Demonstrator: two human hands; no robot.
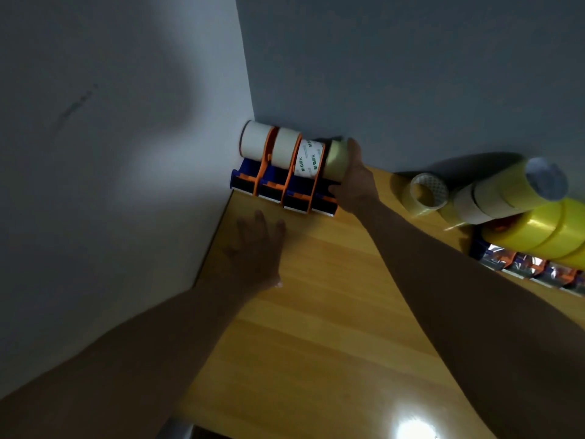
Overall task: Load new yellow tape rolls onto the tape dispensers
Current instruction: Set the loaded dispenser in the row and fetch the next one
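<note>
Several orange-and-blue tape dispensers (285,191) stand in a row in the far corner of the wooden table (332,296), each carrying a pale tape roll. My right hand (354,182) grips the rightmost loaded dispenser and its pale yellow roll (337,161), thumb low against the base. My left hand (256,248) rests flat on the table in front of the row, fingers spread, holding nothing. Bright yellow tape rolls (544,232) lie stacked at the right.
A clear tape roll (425,191) lies on its side by the wall. Beside it leans a stack of pale rolls (493,194). More dispensers in shiny wrapping (538,270) lie at the right edge. Walls close off the left and far sides.
</note>
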